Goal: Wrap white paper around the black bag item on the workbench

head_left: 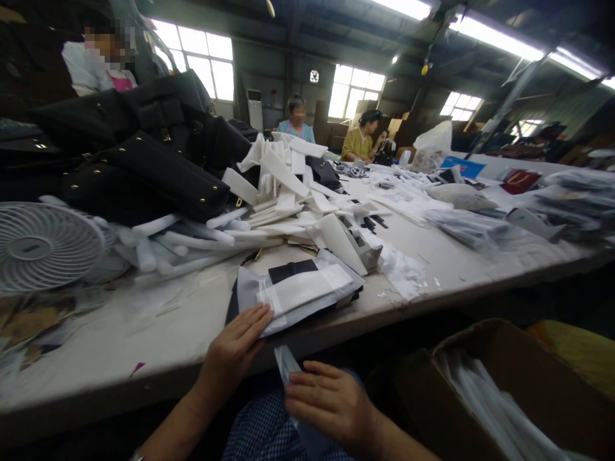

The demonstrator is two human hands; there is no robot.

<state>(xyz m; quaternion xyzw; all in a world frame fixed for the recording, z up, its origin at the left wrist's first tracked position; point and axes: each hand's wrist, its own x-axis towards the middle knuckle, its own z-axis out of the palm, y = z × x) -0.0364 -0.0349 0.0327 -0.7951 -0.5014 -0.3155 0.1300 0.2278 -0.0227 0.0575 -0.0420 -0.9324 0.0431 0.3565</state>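
Wrapped bag (293, 272): one, black, in translucent sheeting, a white packet (307, 291) laid on top; on the worktable (187, 320), by its near edge.
Bag, axis: long side runs left to right, roughly along the worktable's near edge; right end points slightly away from the person.
Left hand (239, 342): the nearer, at the worktable's near edge; fingers straight, close together, tips on the sheeting's near left corner; whether the thumb pinches beneath, cannot tell. Bag extends ahead and rightward from these fingertips.
Right hand (331, 397): below the worktable's edge, apart from the bag; fingers extended over a bluish sheet (287, 360), thumb hidden, hold uncertain.
Bluish sheet, axis: lengthwise from lap toward the worktable, upper end towards the bag.
White pieces (283, 173): heaped on the worktable, beyond the bag.
Carton (519, 358): right of the worktable's near edge, below its top.
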